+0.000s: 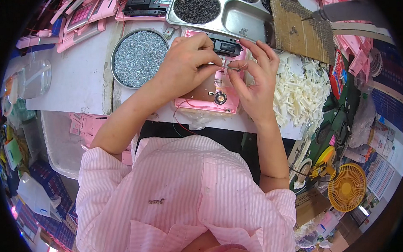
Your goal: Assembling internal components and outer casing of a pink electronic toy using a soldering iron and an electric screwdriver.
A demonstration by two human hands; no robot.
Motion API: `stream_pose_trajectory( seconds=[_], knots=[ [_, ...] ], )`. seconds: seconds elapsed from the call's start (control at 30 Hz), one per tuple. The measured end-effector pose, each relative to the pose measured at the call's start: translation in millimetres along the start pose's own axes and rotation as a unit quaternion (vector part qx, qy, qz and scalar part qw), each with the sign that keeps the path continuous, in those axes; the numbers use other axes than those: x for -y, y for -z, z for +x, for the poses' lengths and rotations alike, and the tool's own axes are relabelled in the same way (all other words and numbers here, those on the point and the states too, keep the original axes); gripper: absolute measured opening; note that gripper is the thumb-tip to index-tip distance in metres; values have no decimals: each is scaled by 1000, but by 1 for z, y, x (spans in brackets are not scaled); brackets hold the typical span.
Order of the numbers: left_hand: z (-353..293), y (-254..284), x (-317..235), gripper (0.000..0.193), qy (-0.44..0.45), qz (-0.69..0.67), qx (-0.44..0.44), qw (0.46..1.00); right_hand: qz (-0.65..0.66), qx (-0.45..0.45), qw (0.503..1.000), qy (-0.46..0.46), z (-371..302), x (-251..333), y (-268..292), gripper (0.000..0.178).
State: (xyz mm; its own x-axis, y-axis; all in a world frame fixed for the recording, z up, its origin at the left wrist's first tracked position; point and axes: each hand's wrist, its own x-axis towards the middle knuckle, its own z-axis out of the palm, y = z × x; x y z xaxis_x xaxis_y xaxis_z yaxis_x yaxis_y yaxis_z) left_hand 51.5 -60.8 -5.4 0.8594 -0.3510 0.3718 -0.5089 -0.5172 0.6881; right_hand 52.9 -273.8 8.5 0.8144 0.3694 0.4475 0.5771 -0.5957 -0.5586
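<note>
A pink plastic housing lies on the white table in front of me. Set in it are a brown board, a small round speaker and a black rectangular part. My left hand reaches over the housing from the left, thumb and forefinger pinched together at its middle. Opposite it, my right hand also pinches, its other fingers raised. Something thin and wire-like shows at the right fingertips, too small to name. Thin red and dark wires hang off the housing's near left edge.
On the left stands a round tray of small silver screws. A steel compartment tray with dark screws sits at the back. White plastic pieces are heaped on the right, below a cardboard sheet. A yellow basket is at the lower right.
</note>
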Motion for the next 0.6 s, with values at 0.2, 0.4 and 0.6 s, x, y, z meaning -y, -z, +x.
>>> stream_pose_trajectory(
  seconds=[0.2, 0.4, 0.6],
  knots=[
    [-7, 6, 4, 12, 13, -56, -39, 998, -7, 1, 1000, -7, 0, 0, -2, 16],
    [-11, 5, 8, 11, 15, -44, -65, 997, -45, 23, 999, 22, 9, 11, -13, 14],
    [-11, 5, 7, 14, -15, 21, -58, 998, -70, 40, 996, 40, 16, 10, -20, 11]
  ],
)
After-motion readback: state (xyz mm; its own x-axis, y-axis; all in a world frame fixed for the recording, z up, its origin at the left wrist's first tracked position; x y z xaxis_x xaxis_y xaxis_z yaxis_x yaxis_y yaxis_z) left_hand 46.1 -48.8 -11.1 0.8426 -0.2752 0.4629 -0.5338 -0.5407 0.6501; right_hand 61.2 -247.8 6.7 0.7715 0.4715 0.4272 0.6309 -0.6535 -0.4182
